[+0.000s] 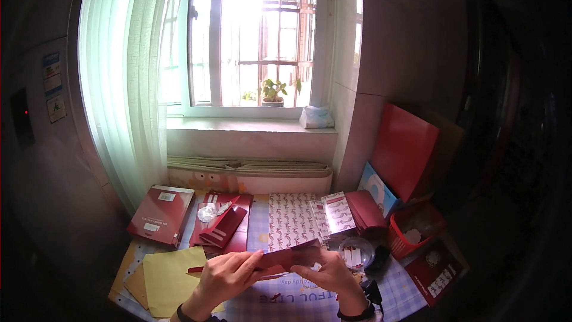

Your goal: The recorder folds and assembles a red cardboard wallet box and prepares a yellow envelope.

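Note:
A dark red folded card (279, 259) is held up between both hands above the near middle of the table. My left hand (228, 275) is closed on its left part, fingers laid along it. At its right end my right hand (326, 272) grips it, thumb in front. Red strips stick out beneath and behind my left hand; whether they belong to the same card I cannot tell. Left of that hand lies a yellow sheet (170, 283). Beyond the hands is a patterned white sheet (291, 217), and right of it a smaller patterned piece (338, 213).
A red box (159, 217) lies far left, beside red card pieces (229, 229) topped by crumpled clear plastic (207, 212). Toward the right are a round clear container (363, 251), a red basket (400, 249) and a dark red packet (432, 274). A large red panel (405, 149) leans behind.

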A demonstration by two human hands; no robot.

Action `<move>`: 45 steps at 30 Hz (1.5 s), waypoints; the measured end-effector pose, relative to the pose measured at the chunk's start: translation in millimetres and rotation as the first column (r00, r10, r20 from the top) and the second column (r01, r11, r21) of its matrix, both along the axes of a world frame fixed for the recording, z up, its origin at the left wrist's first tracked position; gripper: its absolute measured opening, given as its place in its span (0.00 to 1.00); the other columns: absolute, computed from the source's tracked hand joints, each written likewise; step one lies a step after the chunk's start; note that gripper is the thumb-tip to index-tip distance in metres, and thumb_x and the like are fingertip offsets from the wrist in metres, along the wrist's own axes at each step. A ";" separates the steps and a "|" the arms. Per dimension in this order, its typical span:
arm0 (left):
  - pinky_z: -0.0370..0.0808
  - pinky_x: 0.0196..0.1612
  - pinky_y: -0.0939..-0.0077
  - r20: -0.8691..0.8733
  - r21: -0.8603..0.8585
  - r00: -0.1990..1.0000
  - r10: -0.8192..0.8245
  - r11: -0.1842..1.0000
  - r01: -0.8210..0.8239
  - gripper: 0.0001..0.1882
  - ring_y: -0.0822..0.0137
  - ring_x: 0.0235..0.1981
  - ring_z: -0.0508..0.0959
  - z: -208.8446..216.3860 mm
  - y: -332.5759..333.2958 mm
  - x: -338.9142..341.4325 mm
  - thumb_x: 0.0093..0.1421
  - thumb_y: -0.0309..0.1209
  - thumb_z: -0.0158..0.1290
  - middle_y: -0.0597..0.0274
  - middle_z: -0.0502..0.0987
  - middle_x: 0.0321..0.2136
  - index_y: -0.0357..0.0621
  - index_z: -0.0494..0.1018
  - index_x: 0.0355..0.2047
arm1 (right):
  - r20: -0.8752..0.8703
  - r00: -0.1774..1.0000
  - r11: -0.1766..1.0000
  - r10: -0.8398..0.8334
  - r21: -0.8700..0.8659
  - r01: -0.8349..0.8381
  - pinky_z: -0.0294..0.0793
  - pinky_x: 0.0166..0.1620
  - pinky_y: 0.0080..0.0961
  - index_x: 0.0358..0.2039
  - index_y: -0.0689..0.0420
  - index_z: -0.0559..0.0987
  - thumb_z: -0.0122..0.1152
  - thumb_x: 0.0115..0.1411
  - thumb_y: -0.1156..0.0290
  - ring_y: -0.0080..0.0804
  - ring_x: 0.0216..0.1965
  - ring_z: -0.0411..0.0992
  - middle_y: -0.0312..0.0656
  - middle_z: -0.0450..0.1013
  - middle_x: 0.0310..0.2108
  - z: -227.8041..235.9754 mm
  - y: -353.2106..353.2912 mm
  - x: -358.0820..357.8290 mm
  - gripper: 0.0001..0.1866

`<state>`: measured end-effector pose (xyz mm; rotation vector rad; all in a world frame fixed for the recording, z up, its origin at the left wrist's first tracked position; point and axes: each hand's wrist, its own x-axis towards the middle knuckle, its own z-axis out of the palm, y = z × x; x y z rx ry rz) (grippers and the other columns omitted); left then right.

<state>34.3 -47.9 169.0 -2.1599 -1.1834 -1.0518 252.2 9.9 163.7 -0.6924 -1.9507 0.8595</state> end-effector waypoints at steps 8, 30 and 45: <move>0.75 0.29 0.79 -0.063 0.002 0.994 -0.087 0.996 0.087 0.22 0.70 0.27 0.78 0.2 2.2 4.9 0.45 0.35 0.60 0.65 0.76 0.33 0.43 0.72 0.41 | -0.200 0.908 0.881 0.369 -0.235 -0.410 0.68 0.40 0.18 0.42 0.64 0.74 0.57 0.56 0.75 0.19 0.35 0.68 0.37 0.74 0.33 -14.1 9.9 -9.1 0.13; 0.73 0.25 0.83 -0.106 0.019 0.991 -0.080 0.996 0.082 0.19 0.73 0.23 0.77 1.6 -0.6 3.8 0.44 0.36 0.61 0.68 0.76 0.27 0.43 0.74 0.37 | 0.047 0.884 0.559 -0.465 0.790 0.253 0.61 0.44 0.30 0.29 0.47 0.77 0.72 0.36 0.59 0.25 0.30 0.68 0.28 0.70 0.24 16.2 -21.4 -14.3 0.19; 0.71 0.23 0.86 -0.157 0.038 0.981 -0.113 0.992 0.121 0.11 0.78 0.24 0.77 -5.6 -2.2 5.2 0.49 0.31 0.56 0.72 0.77 0.25 0.45 0.74 0.35 | 0.158 0.881 0.545 -0.446 0.829 0.127 0.54 0.48 0.32 0.23 0.43 0.78 0.66 0.40 0.66 0.14 0.29 0.69 0.20 0.70 0.22 10.9 -21.1 -19.8 0.07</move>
